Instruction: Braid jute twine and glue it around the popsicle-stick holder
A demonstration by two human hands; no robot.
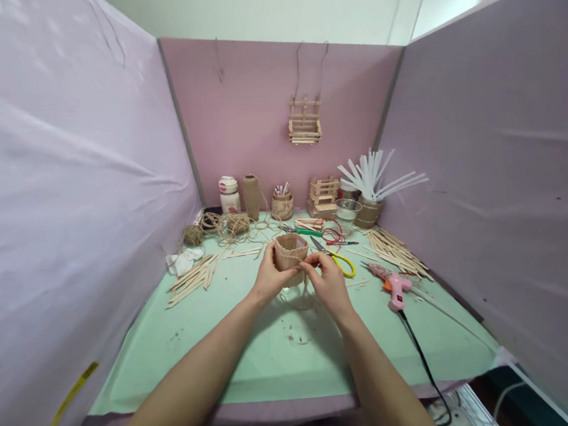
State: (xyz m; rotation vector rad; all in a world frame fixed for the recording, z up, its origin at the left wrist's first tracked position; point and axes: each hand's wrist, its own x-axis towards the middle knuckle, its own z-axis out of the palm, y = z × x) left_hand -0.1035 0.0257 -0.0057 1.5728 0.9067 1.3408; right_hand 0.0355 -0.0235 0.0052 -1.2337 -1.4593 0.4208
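1. A small round cup (287,258), covered in tan-brown material, with a braided, scalloped twine band around its open rim, is held at the centre, over the near-middle of the table.
2. The left hand (269,278) curls around the cup's left side, thumb across the front, fingers mostly hidden behind.
3. The right hand (326,279) has thumb and forefinger pressed together at the cup's front, apparently pinching a strand of twine (306,287); the detail is too small to be sure.
4. A mint-green cloth (259,369) covers the table. Right of the cup lie yellow-handled scissors (343,265) and a pink glue gun (398,288); wooden craft sticks (193,282) lie to the left.
5. Balls of jute twine (237,223) and a pot of white glue sticks (368,171) stand towards the back.
6. A pink panel (250,122) rises behind, hung with a small wooden stick basket (305,130); pale lilac fabric (78,166) encloses the left side.
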